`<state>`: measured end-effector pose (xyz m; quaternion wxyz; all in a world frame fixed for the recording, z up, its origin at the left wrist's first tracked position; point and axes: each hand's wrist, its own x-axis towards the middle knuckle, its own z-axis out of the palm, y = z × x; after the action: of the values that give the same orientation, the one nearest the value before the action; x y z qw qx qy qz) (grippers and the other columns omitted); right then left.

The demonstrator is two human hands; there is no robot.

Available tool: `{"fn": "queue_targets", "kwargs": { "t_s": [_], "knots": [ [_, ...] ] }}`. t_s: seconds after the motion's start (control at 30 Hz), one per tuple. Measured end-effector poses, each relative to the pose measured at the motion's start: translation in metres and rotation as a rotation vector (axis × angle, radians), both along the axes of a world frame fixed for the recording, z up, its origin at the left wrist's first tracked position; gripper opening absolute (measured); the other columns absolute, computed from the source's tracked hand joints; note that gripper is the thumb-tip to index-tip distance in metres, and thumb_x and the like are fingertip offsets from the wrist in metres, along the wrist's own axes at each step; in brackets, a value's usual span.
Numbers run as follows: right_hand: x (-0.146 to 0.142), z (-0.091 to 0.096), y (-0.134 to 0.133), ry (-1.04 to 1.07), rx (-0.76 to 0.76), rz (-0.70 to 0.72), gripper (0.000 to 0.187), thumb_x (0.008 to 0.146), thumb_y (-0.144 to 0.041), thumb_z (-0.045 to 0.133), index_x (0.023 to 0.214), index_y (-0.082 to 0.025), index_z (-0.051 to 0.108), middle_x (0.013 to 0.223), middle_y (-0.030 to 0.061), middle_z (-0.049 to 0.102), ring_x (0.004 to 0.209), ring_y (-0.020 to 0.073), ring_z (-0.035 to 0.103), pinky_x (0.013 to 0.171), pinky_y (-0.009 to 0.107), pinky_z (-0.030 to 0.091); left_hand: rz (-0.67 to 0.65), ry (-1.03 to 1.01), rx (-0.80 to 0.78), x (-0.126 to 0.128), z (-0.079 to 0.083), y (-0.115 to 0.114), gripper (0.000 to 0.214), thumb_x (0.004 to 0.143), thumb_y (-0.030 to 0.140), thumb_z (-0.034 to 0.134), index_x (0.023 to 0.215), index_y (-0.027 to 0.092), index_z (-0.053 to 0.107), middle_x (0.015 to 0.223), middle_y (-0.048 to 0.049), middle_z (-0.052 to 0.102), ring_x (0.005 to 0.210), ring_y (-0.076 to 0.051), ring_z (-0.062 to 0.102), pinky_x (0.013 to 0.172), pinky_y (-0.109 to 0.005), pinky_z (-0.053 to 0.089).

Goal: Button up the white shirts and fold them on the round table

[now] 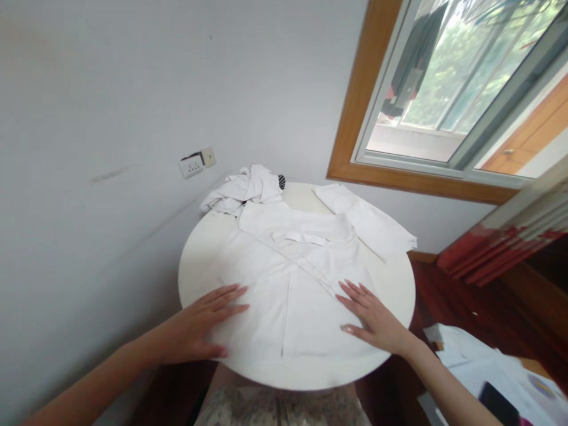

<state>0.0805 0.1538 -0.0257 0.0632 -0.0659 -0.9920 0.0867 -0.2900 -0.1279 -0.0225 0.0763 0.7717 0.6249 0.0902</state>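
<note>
A white garment point(288, 260) lies spread out on a round white table point(199, 260). My left hand point(202, 322) rests flat on its near left part, fingers stretched out and pointing right. My right hand point(375, 316) lies flat on its near right part, fingers spread and pointing toward the far left. Neither hand holds anything. A seam line runs down the cloth between the two hands.
A crumpled pile of white cloth point(242, 189) sits at the table's far edge by the wall. A folded white piece point(366, 219) lies at the far right. A wall socket point(197, 163) is on the grey wall; a wood-framed window point(444, 94) stands to the right.
</note>
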Motion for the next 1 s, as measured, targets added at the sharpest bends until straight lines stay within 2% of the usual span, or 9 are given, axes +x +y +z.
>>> {"fn": "queue_targets", "kwargs": {
  "t_s": [0.1,0.23,0.43,0.63,0.83,0.93,1.0],
  "knots": [
    [0.001,-0.006,-0.002,0.001,0.018,-0.019,0.062,0.087,-0.049,0.048,0.143,-0.027,0.03,0.151,0.0058,0.019,0.139,0.0239,0.017,0.112,0.048,0.02,0.022,0.044,-0.023,0.0,-0.011,-0.011,0.085,0.07,0.067,0.056,0.143,0.036,0.023,0.153,-0.0005,0.013,0.139,-0.03,0.017,0.112,-0.045,0.019],
    [0.001,-0.007,0.001,0.037,0.012,-0.009,0.061,0.086,-0.049,0.05,0.141,-0.027,0.034,0.15,0.0066,0.024,0.138,0.0243,0.021,0.111,0.048,0.022,0.017,0.072,-0.056,0.004,-0.009,-0.014,0.091,0.068,0.065,0.059,0.144,0.035,0.019,0.154,-0.0015,0.009,0.139,-0.031,0.014,0.113,-0.047,0.015],
    [0.014,-0.007,-0.007,0.072,0.018,-0.011,0.048,0.088,-0.042,0.049,0.133,-0.026,0.046,0.144,0.0075,0.038,0.134,0.0236,0.032,0.109,0.046,0.028,0.024,0.089,-0.041,0.005,-0.004,-0.025,0.076,0.077,0.037,0.059,0.144,0.035,0.021,0.153,-0.0002,0.014,0.139,-0.027,0.016,0.113,-0.045,0.018],
    [0.036,-0.004,-0.025,0.035,-0.006,-0.034,0.054,0.087,-0.046,0.051,0.137,-0.028,0.041,0.147,0.0069,0.031,0.135,0.0254,0.029,0.109,0.048,0.027,0.071,0.072,-0.059,-0.003,0.0,-0.043,0.072,0.075,0.015,0.051,0.141,0.036,0.03,0.15,0.0024,0.024,0.137,-0.025,0.025,0.112,-0.044,0.025],
    [0.055,-0.005,-0.032,0.023,-0.005,-0.025,0.067,0.08,-0.053,0.057,0.139,-0.027,0.039,0.147,0.0087,0.03,0.135,0.0263,0.028,0.11,0.047,0.026,0.131,0.026,-0.027,-0.008,0.007,-0.048,0.043,0.086,0.023,0.04,0.126,0.027,0.055,0.135,-0.0023,0.049,0.124,-0.02,0.046,0.107,-0.038,0.035],
    [0.065,-0.009,-0.034,0.026,-0.015,-0.016,0.072,0.077,-0.052,0.062,0.139,-0.025,0.037,0.148,0.0089,0.029,0.135,0.026,0.028,0.11,0.046,0.026,0.185,0.0,-0.024,-0.01,0.01,-0.048,0.04,0.088,0.03,0.036,0.119,0.022,0.06,0.128,-0.0047,0.057,0.117,-0.018,0.053,0.104,-0.035,0.037],
    [0.071,-0.014,-0.033,0.042,-0.039,-0.02,0.068,0.079,-0.046,0.062,0.139,-0.025,0.038,0.147,0.0085,0.03,0.135,0.0244,0.029,0.11,0.045,0.027,0.213,-0.018,-0.023,-0.012,0.011,-0.049,0.04,0.088,0.032,0.036,0.114,0.02,0.064,0.124,-0.0053,0.06,0.114,-0.018,0.056,0.102,-0.034,0.039]
  ]
}}
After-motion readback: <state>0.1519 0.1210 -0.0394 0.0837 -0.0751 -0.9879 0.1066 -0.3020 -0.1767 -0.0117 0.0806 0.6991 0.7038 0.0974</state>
